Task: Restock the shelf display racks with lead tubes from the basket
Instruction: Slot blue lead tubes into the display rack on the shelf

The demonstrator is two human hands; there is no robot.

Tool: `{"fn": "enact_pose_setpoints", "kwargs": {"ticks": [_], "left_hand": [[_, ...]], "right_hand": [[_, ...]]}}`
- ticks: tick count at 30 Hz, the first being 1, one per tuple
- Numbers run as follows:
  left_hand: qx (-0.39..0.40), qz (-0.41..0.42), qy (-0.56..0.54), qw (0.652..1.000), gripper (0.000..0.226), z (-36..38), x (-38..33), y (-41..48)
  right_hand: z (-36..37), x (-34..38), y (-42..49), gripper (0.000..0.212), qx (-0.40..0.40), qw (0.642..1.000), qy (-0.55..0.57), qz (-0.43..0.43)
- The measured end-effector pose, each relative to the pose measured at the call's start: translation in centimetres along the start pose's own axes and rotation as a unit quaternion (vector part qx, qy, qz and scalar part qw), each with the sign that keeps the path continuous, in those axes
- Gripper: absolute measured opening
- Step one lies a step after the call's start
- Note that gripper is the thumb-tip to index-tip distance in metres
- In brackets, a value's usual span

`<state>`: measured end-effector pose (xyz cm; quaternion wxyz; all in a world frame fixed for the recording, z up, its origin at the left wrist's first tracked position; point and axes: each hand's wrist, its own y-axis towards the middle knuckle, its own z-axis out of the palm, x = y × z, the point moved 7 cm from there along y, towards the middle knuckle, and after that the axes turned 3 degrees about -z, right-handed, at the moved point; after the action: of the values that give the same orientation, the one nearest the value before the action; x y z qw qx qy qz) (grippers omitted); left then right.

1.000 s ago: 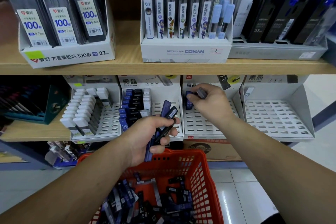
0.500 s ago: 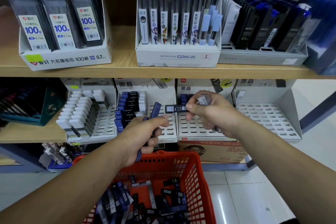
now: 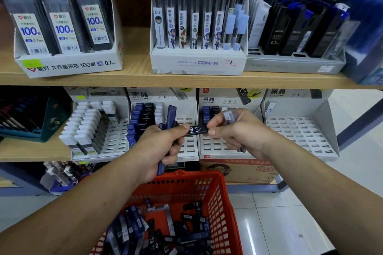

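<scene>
Left hand clamped round a bundle of blue lead tubes, held near upright. Black lead tube, marked HB 0.7, lies level between both hands. Left thumb sits at its 9 o'clock end; right hand pinches the 3 o'clock end. Right fingers also curl round a clear tube. Red basket at 6 o'clock, loose tubes inside. White display rack at 12 o'clock, behind the hands.

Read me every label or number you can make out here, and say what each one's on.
"HB 0.7": black tube between the left hand and right hand.
"DETECTIVE CONAN" and "2": white box, upper shelf.
"100", "0.7mm": dark packs, upper left.
"黑晶": rack headers.
"HB": tubes in the basket.
Barcodes and fine print: too small.
</scene>
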<state>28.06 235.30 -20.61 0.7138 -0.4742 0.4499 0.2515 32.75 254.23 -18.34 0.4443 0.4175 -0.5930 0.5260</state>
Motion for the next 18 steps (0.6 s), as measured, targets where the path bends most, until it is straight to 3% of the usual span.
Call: {"fn": "enact_pose_setpoints", "kwargs": {"ticks": [3,7,10,13,18], "left_hand": [[-0.011,0.019,0.066,0.998,0.024,0.8,-0.2,0.0],[-0.013,0.062,0.204,0.977,0.032,3.0,-0.4,0.1],[0.008,0.053,0.209,0.976,0.026,4.9,-0.4,0.5],[0.022,0.024,0.184,0.982,0.021,5.7,-0.5,1.6],[0.016,-0.074,0.079,0.994,0.011,4.4,1.7,2.7]], "right_hand": [[-0.9,-1.0,-0.1,0.027,0.008,0.999,-0.022,0.024],[-2.0,-0.4,-0.7,0.019,0.006,0.976,-0.214,-0.034],[-1.9,0.1,-0.8,0.016,0.014,0.976,-0.201,-0.088],[-2.5,-0.2,-0.8,0.019,0.013,0.981,-0.177,-0.076],[-5.8,-1.8,0.1,0.017,-0.127,0.989,-0.066,-0.038]]}}
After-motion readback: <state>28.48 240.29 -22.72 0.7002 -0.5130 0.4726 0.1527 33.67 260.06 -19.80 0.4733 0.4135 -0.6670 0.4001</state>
